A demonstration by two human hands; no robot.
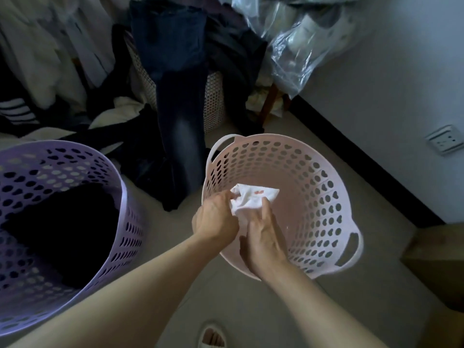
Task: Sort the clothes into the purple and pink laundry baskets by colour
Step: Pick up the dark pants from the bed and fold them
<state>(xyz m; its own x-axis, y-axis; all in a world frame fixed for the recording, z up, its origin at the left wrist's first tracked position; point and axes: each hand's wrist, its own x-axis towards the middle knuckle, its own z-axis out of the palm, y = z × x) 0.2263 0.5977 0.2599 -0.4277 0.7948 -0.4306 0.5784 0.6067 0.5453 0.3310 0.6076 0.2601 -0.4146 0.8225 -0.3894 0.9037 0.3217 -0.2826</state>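
A small white cloth with red marks [253,199] hangs over the inside of the pink laundry basket [326,197], which stands on the floor at the right. My left hand [216,217] grips its left edge and my right hand [263,237] pinches its lower right part. The purple laundry basket [105,237] stands at the left with dark clothes [62,222] inside it. A heap of dark and light clothes [120,116] lies on the floor behind both baskets.
Dark jeans [178,109] drape from a white mesh hamper [213,104] down to the floor between the baskets. Plastic bags [296,46] sit at the back right. A wall with a socket [445,143] runs along the right. A cardboard box [437,257] stands at the right edge.
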